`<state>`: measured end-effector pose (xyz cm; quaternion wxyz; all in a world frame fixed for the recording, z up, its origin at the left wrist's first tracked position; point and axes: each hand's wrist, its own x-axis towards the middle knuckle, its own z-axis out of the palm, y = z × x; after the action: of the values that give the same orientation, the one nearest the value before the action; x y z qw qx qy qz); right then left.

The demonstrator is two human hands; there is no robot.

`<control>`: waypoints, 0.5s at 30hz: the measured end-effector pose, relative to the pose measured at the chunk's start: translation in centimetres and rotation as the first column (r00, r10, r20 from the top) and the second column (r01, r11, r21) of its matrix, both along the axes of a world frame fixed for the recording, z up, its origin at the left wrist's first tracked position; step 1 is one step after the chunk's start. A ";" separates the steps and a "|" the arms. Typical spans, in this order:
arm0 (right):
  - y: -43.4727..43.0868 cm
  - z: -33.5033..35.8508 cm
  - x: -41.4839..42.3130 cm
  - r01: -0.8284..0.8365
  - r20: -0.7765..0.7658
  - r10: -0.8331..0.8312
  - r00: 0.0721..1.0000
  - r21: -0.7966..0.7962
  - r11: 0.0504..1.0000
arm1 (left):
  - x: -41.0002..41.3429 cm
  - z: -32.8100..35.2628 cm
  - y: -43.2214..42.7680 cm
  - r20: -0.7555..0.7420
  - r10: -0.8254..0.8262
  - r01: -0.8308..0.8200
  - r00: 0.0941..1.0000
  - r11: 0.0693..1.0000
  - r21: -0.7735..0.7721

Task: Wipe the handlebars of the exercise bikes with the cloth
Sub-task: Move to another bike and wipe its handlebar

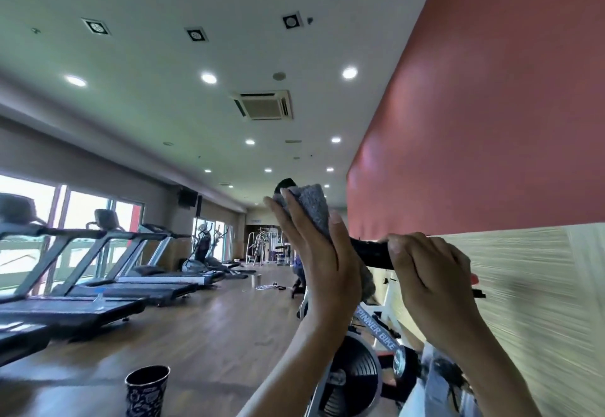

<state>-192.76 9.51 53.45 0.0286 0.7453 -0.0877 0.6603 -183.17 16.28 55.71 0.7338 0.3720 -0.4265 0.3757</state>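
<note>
A dark patterned cup (148,390) is seen nearest, low in view. The right hand (429,272) is closed around the black handlebar (373,254) of the white exercise bike (376,328). The left hand (311,246) is curled over the grey cloth (311,207), pressed around the handlebar's upturned end. Treadmills (108,272) are lined along the windows beyond, on the wooden floor (209,328).
</note>
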 end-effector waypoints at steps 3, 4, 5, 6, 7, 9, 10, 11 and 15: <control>-0.5 0.1 -0.3 -0.051 -0.019 0.051 0.998 -0.009 0.999 | 0.9 0.4 -0.7 0.020 0.002 -0.001 1.000 0.998 -0.065; -0.7 0.1 -0.4 -0.072 -0.034 0.072 0.997 -0.010 0.997 | 1.4 1.2 -0.7 -0.031 -0.040 0.037 0.999 0.994 -0.102; -0.8 0.1 -0.4 -0.092 -0.045 0.092 0.995 -0.006 0.996 | 1.6 1.8 -0.6 -0.060 -0.073 0.064 0.996 0.987 -0.146; -0.9 0.1 -0.5 -0.108 -0.047 0.108 0.993 -0.003 0.994 | 1.6 2.1 -0.7 -0.061 -0.077 0.065 0.995 0.982 -0.178; -1.0 0.1 -0.6 -0.117 -0.049 0.117 0.992 -0.003 0.993 | 1.3 1.8 -0.9 -0.039 -0.046 0.038 0.998 0.981 -0.190; -0.9 0.0 -0.6 -0.119 -0.050 0.119 0.992 -0.007 0.993 | 1.0 1.0 -1.1 0.029 0.034 -0.029 0.999 0.987 -0.156; -0.9 0.1 -0.5 -0.117 -0.051 0.116 0.992 -0.011 0.993 | 1.5 1.0 -1.0 0.049 0.046 -0.039 0.998 0.991 -0.129; -0.8 0.0 -0.6 -0.117 -0.048 0.116 0.992 -0.012 0.993 | 2.2 1.2 -0.7 0.037 0.031 -0.027 0.999 0.994 -0.102; -0.3 0.0 -0.4 -0.115 -0.011 0.115 0.993 -0.001 0.993 | 2.5 2.4 0.3 -0.108 -0.086 0.079 0.990 0.995 -0.060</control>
<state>-193.19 9.21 53.42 -0.0085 0.7527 -0.0441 0.6568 -180.66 16.55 58.12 0.7813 0.3535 -0.3897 0.3357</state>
